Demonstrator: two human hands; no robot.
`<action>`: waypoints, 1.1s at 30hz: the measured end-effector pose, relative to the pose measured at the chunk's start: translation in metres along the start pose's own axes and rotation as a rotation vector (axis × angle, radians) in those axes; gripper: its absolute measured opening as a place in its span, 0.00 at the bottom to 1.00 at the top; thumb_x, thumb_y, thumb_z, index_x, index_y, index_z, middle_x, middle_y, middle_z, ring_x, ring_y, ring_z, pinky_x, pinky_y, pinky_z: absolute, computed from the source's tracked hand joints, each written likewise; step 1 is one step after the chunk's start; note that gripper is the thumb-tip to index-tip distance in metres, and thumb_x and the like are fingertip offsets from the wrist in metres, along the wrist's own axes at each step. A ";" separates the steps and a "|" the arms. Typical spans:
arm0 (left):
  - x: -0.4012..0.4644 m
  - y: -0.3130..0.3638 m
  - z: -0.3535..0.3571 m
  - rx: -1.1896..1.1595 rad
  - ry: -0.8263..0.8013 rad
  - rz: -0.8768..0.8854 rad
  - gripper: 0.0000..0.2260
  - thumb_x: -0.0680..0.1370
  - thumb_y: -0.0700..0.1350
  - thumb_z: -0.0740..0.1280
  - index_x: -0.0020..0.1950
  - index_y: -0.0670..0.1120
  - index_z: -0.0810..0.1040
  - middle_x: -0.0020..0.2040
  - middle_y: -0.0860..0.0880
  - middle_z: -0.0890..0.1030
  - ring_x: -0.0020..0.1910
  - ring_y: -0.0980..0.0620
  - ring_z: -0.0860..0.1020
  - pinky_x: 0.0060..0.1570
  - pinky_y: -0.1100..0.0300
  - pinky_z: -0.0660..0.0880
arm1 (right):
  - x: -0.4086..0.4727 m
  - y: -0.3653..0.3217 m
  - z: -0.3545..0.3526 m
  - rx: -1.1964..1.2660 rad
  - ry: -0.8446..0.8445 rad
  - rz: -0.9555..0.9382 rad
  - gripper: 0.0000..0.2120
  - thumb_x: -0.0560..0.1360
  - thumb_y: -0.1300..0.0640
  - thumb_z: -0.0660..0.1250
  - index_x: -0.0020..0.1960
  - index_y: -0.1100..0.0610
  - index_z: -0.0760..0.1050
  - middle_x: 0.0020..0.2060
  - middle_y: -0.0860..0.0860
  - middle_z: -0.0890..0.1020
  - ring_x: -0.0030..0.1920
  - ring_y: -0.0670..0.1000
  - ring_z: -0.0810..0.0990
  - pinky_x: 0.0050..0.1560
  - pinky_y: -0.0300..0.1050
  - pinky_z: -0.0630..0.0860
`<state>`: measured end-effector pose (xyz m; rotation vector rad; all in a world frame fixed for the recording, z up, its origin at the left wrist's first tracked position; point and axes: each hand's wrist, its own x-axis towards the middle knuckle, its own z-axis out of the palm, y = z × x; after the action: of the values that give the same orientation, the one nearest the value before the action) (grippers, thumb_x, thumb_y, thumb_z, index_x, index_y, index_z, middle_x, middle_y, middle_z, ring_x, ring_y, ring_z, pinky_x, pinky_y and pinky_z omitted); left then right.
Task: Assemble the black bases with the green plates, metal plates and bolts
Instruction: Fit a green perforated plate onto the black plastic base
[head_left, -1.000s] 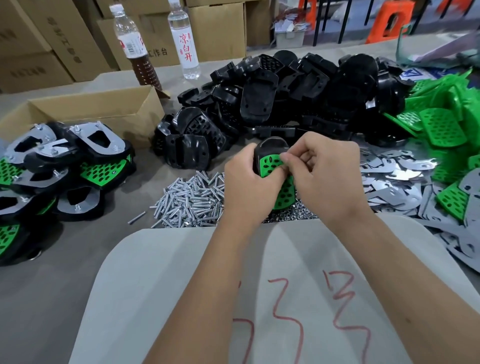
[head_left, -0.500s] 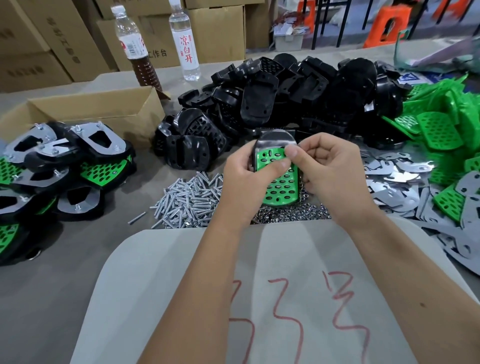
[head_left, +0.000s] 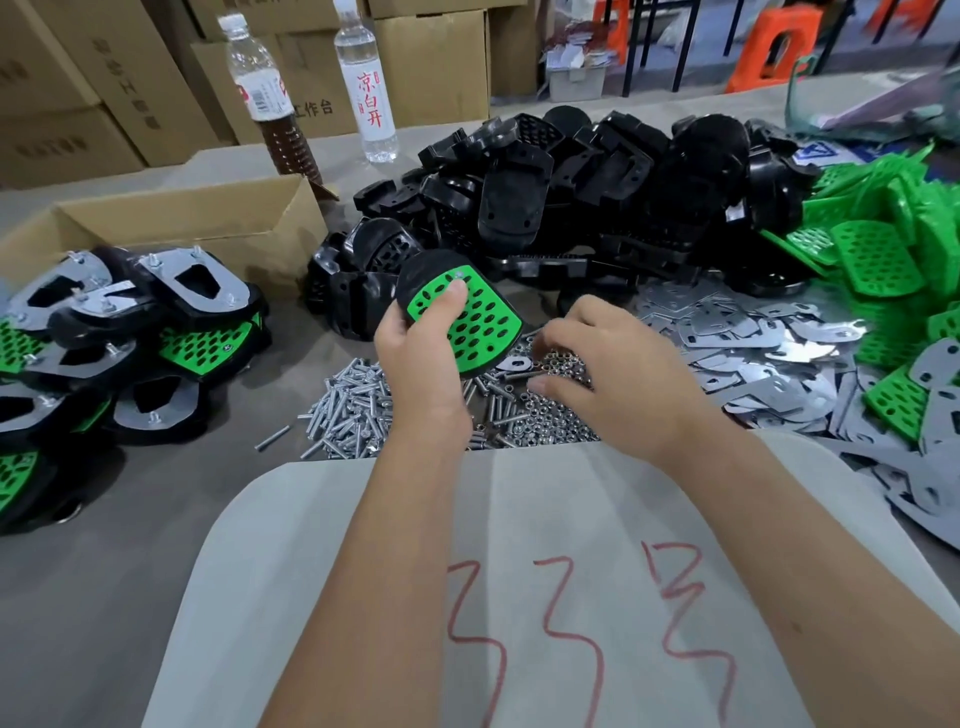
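I see the left hand (head_left: 423, 358) gripping a black base (head_left: 431, 270) with a green plate (head_left: 470, 322) seated in it, thumb pressed on the plate near its top edge; the piece is held tilted above the table, over the bolts (head_left: 353, 405). The right hand (head_left: 613, 374) hovers low over the nuts (head_left: 550, 410), fingers curled downward and thumb apart; I cannot tell whether it pinches anything. The bolts lie in a loose heap just left of the nuts, both at the far edge of a grey sheet (head_left: 363, 571) marked in red. Behind them sits a big pile of bare bases (head_left: 571, 182). Metal plates (head_left: 727, 338) are spread to the right of the nuts, with loose green plates (head_left: 878, 260) heaped beyond those. Finished assemblies (head_left: 130, 332) are stacked at far left, in front of an open carton (head_left: 208, 218). Two bottles (head_left: 363, 83) stand behind the carton.
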<state>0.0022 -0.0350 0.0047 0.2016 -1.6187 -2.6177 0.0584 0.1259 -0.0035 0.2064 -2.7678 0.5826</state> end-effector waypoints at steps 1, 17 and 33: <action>0.000 0.000 0.000 -0.009 0.007 -0.002 0.04 0.78 0.40 0.73 0.49 0.49 0.84 0.43 0.51 0.86 0.43 0.52 0.84 0.44 0.53 0.83 | 0.001 -0.003 0.002 -0.024 0.002 -0.014 0.16 0.79 0.42 0.70 0.62 0.49 0.79 0.54 0.47 0.73 0.55 0.51 0.73 0.50 0.51 0.75; -0.007 0.003 0.003 -0.049 0.014 -0.043 0.11 0.74 0.41 0.70 0.56 0.44 0.83 0.61 0.33 0.82 0.61 0.28 0.80 0.63 0.29 0.76 | 0.010 -0.028 0.007 -0.163 -0.137 -0.007 0.12 0.82 0.50 0.64 0.62 0.55 0.75 0.57 0.51 0.77 0.61 0.58 0.76 0.51 0.54 0.76; -0.020 -0.012 0.016 0.736 -0.212 0.519 0.11 0.75 0.44 0.78 0.57 0.49 0.85 0.55 0.52 0.83 0.54 0.56 0.82 0.55 0.56 0.80 | 0.003 -0.020 -0.002 0.963 0.613 0.102 0.02 0.76 0.65 0.75 0.47 0.61 0.84 0.38 0.54 0.87 0.40 0.56 0.87 0.45 0.50 0.84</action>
<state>0.0200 -0.0126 0.0025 -0.4273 -2.2549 -1.6348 0.0605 0.1082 0.0064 0.0629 -1.7424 1.6411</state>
